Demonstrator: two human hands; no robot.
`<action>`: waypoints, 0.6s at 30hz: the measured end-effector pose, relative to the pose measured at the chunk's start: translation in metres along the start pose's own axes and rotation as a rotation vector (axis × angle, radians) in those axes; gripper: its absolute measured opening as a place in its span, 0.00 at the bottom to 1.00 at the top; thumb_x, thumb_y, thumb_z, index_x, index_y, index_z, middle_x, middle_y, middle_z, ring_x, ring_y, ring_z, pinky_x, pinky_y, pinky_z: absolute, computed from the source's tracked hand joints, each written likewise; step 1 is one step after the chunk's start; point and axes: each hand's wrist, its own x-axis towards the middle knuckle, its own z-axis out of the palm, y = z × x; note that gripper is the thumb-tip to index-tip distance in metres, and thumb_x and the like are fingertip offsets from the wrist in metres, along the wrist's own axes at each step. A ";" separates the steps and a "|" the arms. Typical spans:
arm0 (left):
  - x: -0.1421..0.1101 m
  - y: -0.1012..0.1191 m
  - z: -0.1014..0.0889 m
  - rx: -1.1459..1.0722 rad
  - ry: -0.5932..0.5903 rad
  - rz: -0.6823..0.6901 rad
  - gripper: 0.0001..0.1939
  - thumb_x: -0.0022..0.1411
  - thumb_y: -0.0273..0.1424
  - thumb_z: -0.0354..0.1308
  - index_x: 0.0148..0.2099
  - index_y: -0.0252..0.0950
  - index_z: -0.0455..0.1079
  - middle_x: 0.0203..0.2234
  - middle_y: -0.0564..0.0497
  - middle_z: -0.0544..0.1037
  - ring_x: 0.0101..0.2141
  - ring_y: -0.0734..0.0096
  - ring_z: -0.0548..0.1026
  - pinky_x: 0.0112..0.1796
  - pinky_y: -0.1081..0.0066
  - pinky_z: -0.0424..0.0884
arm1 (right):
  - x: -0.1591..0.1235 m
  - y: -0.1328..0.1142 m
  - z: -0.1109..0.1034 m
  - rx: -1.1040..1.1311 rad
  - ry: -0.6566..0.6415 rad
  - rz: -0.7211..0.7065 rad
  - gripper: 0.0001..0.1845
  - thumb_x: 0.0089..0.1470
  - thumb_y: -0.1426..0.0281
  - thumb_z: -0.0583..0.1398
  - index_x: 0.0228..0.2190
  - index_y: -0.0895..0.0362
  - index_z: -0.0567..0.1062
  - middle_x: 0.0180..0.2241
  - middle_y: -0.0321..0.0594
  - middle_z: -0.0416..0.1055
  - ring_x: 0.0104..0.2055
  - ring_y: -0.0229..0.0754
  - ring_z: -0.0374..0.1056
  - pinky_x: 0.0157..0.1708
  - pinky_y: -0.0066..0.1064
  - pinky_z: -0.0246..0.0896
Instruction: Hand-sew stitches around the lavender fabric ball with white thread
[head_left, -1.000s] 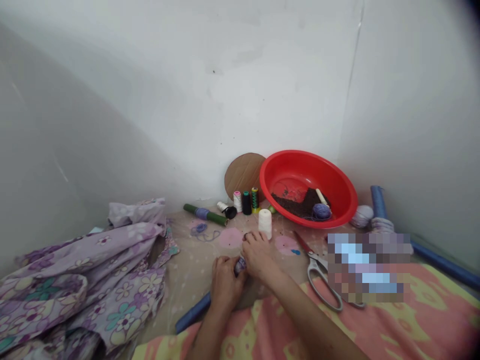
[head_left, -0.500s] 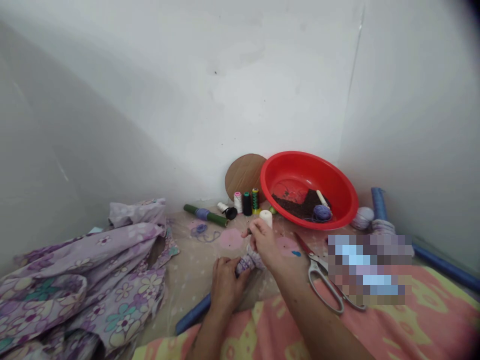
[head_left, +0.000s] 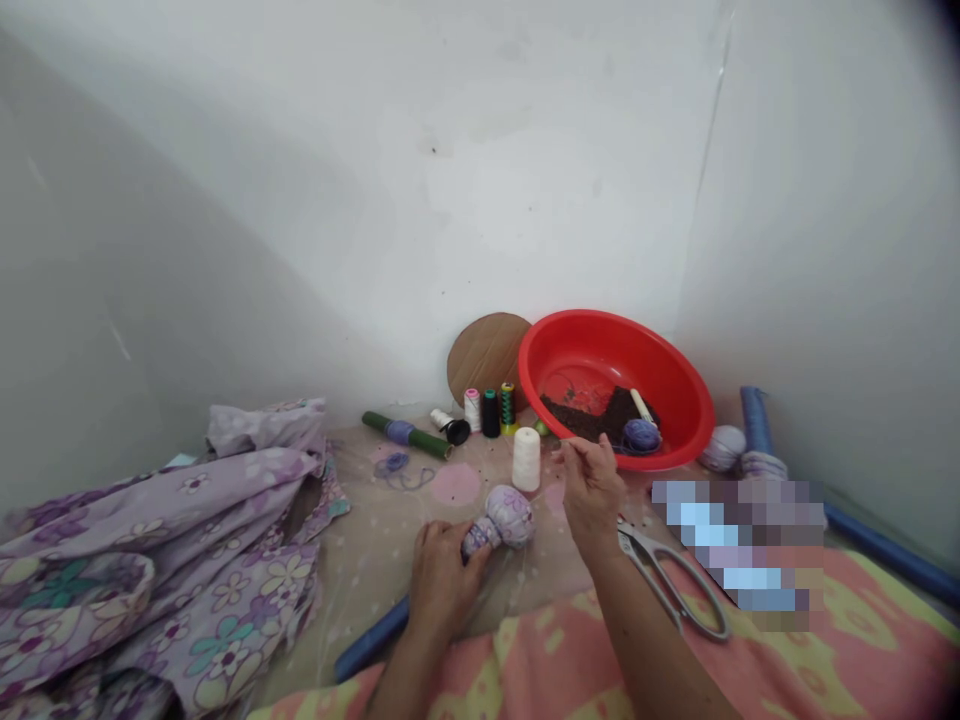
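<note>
Dotted covering (head_left: 375,560) under red basin (head_left: 615,328); wall (head_left: 480,200) behind. Left hand (head_left: 444,572) grips ball-headed stick (head_left: 511,518). Right hand (head_left: 594,495) pinched, contents unclear, moved nearer basin.

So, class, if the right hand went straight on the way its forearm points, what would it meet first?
Probably the near rim of the red basin, just beyond the right hand; its height is unclear, so it might pass above.
</note>
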 end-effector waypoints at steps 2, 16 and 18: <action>0.000 0.001 -0.001 0.004 -0.005 0.003 0.19 0.52 0.40 0.46 0.44 0.39 0.68 0.33 0.47 0.70 0.38 0.65 0.63 0.41 0.70 0.55 | -0.003 0.000 0.001 0.037 -0.092 0.032 0.10 0.51 0.66 0.50 0.26 0.57 0.67 0.21 0.33 0.64 0.24 0.33 0.60 0.32 0.27 0.56; -0.001 0.001 -0.001 0.018 -0.004 -0.012 0.20 0.52 0.41 0.45 0.43 0.41 0.68 0.33 0.48 0.70 0.38 0.65 0.63 0.40 0.70 0.54 | 0.025 0.013 -0.034 -0.430 0.448 -0.327 0.06 0.49 0.69 0.53 0.26 0.57 0.69 0.25 0.37 0.67 0.30 0.38 0.60 0.41 0.40 0.50; -0.001 0.002 -0.002 0.015 -0.005 0.000 0.19 0.52 0.41 0.45 0.42 0.41 0.68 0.31 0.48 0.70 0.37 0.65 0.63 0.40 0.70 0.54 | 0.030 0.017 -0.041 -0.470 0.514 -0.313 0.07 0.49 0.68 0.53 0.26 0.58 0.70 0.24 0.38 0.67 0.30 0.39 0.61 0.39 0.39 0.51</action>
